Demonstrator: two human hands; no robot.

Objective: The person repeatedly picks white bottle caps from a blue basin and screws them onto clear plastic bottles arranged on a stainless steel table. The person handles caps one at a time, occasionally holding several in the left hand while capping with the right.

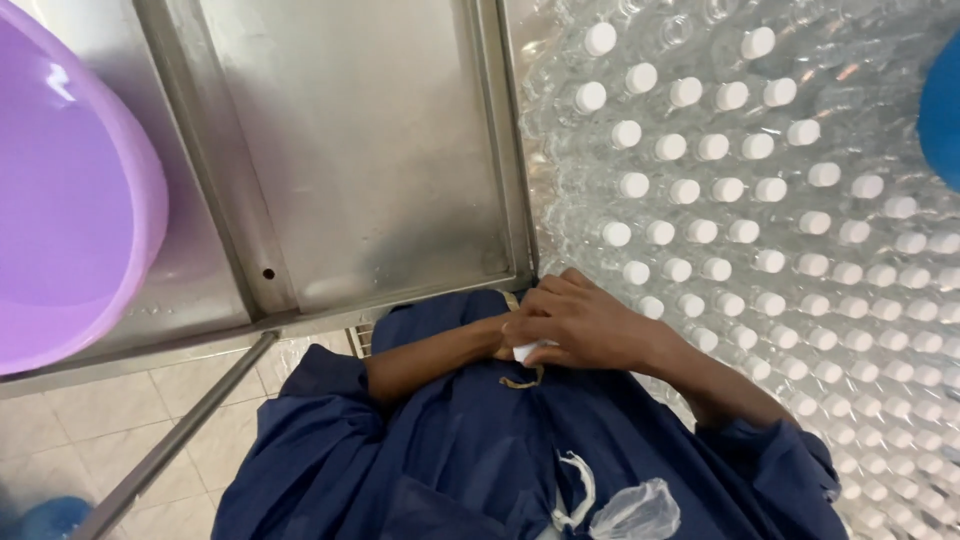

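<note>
the right hand [590, 325] lies folded across the person's front, fingers curled inward, its grip closed over a small white object [527, 351] of which only a corner shows beneath the fingers; what the object is cannot be told. the left hand [503, 338] is almost wholly hidden under the right one, meeting it at the same spot, so whether its grip is closed or loose cannot be told. the white object sits right where the two hands meet, under the right fingers and against the dark blue cloth gown [470, 450] the person wears. just below the hands a thin tan cord loop [522, 380] hangs on the gown. lower on the gown lie a white tie string [580, 490] and a crumpled piece of clear plastic [635, 510].

just above the hands runs the front edge of a bare stainless steel surface [360, 150] with raised rims. on its left end stands a large lilac plastic basin [70, 200], only partly in view. to the right of the hands, close beside the right forearm, spreads a dense mass of clear plastic bottles with white caps [760, 220], standing upright in rows. a blue rounded object [942, 110] cuts in at the right edge. below the surface, beige floor tiles [130, 410] show, crossed by a slanting metal bar [170, 450].
</note>
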